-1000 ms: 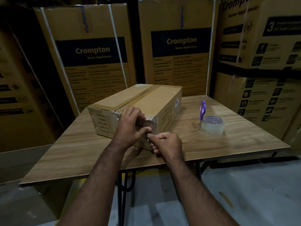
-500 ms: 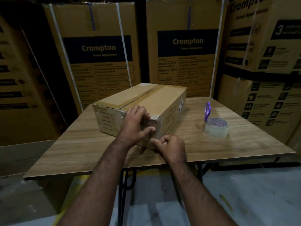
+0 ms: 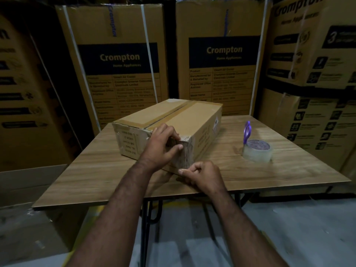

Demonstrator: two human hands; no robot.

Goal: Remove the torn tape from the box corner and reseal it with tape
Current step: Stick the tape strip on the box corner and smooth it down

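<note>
A brown cardboard box (image 3: 194, 120) lies on the wooden table (image 3: 96, 176), its near corner pointing at me. Torn, wrinkled clear tape (image 3: 186, 151) covers that corner. My left hand (image 3: 160, 147) grips the box's near end face, fingers curled over the top edge, thumb pressed against the face beside the torn tape. My right hand (image 3: 200, 177) sits at the bottom of the corner, fingers curled, thumb and forefinger pinching the tape's lower end. A roll of clear tape (image 3: 257, 151) lies to the right with purple-handled scissors (image 3: 247, 132) standing in it.
Tall printed cartons (image 3: 119, 60) stand stacked behind and to both sides of the table. The table's front edge runs just under my wrists, with black metal legs (image 3: 148, 214) and grey floor below.
My right hand has slid down the corner from mid-height to the box's bottom edge. My left hand has kept its hold on the end face. The view has shifted slightly.
</note>
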